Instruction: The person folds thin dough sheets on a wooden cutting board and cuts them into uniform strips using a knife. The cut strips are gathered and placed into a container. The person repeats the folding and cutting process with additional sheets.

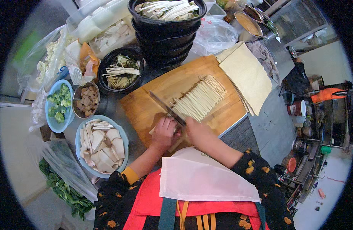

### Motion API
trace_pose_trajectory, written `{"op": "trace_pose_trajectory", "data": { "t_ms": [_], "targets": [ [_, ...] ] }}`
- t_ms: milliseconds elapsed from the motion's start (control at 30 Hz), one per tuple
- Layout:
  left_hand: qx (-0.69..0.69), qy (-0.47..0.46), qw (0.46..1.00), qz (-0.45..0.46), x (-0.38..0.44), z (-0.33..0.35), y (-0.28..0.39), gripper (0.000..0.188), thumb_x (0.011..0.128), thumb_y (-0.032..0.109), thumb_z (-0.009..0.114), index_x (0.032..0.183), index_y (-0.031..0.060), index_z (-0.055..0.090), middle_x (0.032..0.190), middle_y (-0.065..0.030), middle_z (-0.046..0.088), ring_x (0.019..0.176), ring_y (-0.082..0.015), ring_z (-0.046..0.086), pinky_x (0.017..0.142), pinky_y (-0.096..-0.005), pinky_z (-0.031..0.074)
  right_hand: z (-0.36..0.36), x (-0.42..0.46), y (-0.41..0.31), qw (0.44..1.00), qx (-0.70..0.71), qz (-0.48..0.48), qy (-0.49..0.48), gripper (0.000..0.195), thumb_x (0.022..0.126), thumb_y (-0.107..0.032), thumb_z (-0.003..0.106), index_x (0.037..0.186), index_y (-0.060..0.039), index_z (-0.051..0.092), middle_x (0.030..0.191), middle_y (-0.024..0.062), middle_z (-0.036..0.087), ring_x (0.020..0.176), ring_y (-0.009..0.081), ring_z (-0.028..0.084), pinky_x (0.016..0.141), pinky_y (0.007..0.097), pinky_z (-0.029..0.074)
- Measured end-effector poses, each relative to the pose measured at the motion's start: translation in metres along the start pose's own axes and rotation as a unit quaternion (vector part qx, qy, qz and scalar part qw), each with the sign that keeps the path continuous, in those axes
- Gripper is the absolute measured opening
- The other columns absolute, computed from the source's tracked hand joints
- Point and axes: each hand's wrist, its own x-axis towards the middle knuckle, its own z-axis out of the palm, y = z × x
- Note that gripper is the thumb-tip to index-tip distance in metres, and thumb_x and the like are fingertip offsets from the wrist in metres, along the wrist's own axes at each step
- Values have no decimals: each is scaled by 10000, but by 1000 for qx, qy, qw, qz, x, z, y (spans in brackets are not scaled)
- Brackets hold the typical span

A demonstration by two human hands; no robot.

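My right hand (195,132) is closed around the handle of a kitchen knife (168,108), whose blade points up and left over a wooden cutting board (145,92). Close beside the blade, my left hand (165,130) presses down with bent fingers on a pale folded sheet (175,146), mostly hidden under it. Just right of the blade lies a row of thin pale strips (198,99), probably cut tofu sheet. Large flat sheets of the same colour (245,74) are stacked over the board's right edge.
Beyond the board stand stacked black bowls (166,37) and a single black bowl (101,72) with enoki mushrooms. To the left are a blue basket of broccoli (69,118), a metal bowl of brown cubes (86,100) and a basin of sliced mushrooms (78,143). A grey cloth (262,57) lies at the right.
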Motion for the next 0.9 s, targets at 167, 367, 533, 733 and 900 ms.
{"op": "trace_pose_trajectory", "data": {
  "t_ms": [167,367,533,733,900],
  "targets": [
    [-4,-1,1000,-4,-2,7,0,356,593,185,695,887,38,561,962,-129,561,905,-303,516,803,-389,445,11,-28,10,999,12,33,-17,154,801,-42,479,917,-3,385,793,255,590,671,433,594,540,503,467],
    [23,-20,999,17,-3,2,-3,317,641,192,648,909,38,576,1004,-123,567,964,-302,517,867,-405,415,19,7,1,999,-35,-13,27,188,792,-18,487,957,-15,398,849,216,596,722,363,636,556,421,520],
    [63,-33,997,23,-9,-10,5,326,671,177,615,966,45,575,1036,-106,564,1018,-272,506,907,-404,376,23,8,5,999,-26,9,19,164,804,-26,475,952,-13,406,842,224,597,735,386,625,593,451,513],
    [35,-38,999,-10,-11,-7,2,359,662,166,614,1001,60,561,1080,-92,554,1044,-263,497,904,-413,365,13,-19,13,1000,16,-5,24,170,816,-74,479,947,-19,386,827,246,590,710,424,598,597,499,482],
    [22,-44,998,-32,-13,-6,5,381,660,185,621,1016,63,563,1101,-91,549,1071,-267,484,924,-434,347,20,-31,10,999,-4,30,-18,178,811,-84,494,942,-24,389,814,240,584,685,436,587,580,509,474]
  ]
}}
